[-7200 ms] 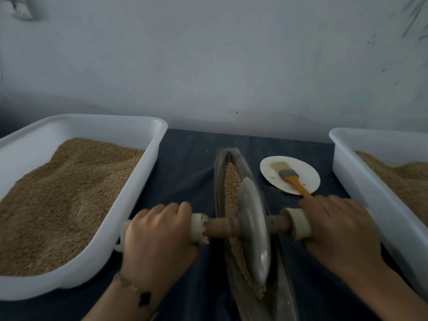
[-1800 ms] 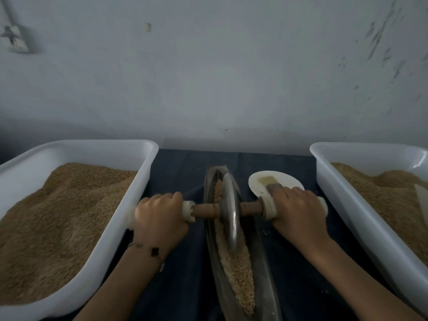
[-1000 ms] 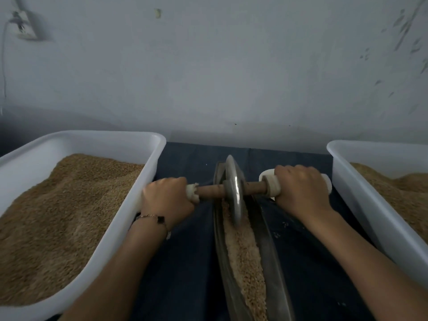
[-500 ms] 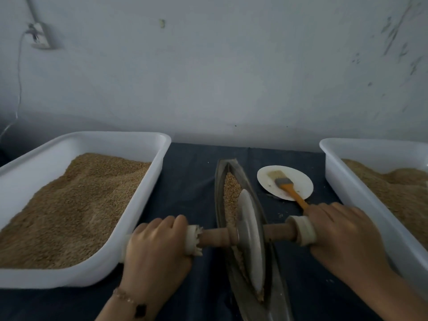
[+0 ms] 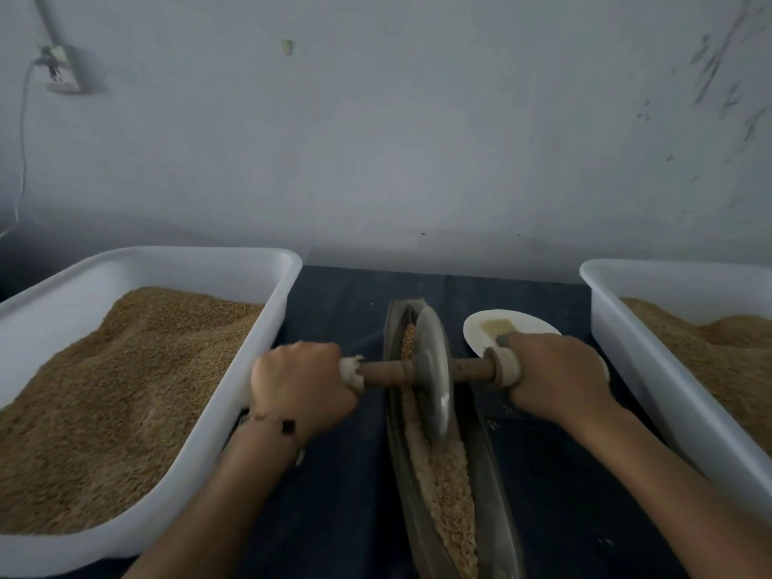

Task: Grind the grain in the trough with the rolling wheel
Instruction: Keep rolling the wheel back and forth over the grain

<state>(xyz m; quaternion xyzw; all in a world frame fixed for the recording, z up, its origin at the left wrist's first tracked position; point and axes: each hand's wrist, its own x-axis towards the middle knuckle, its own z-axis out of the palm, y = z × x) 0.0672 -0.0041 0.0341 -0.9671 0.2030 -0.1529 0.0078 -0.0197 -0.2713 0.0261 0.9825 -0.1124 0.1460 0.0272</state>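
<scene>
Both hands wrap the wooden axle: left hand (image 5: 303, 384) on one end, right hand (image 5: 557, 376) on the other. The wheel (image 5: 432, 376) stands in the trough (image 5: 394, 445) toward its far end, on the grain (image 5: 449, 482). Even downward pressure should keep it upright. Two tubs (image 5: 234, 394), one plate (image 5: 480, 328), one wheel.

Both forearms reach forward from the bottom edge, converging slightly. The left hand (image 5: 303, 384) is a closed fist, knuckles up, fingers wrapped around the axle's left grip (image 5: 351, 371) (a thin bracelet circles that wrist). The right hand (image 5: 555, 376) is curled likewise over the right grip (image 5: 505, 367).
</scene>
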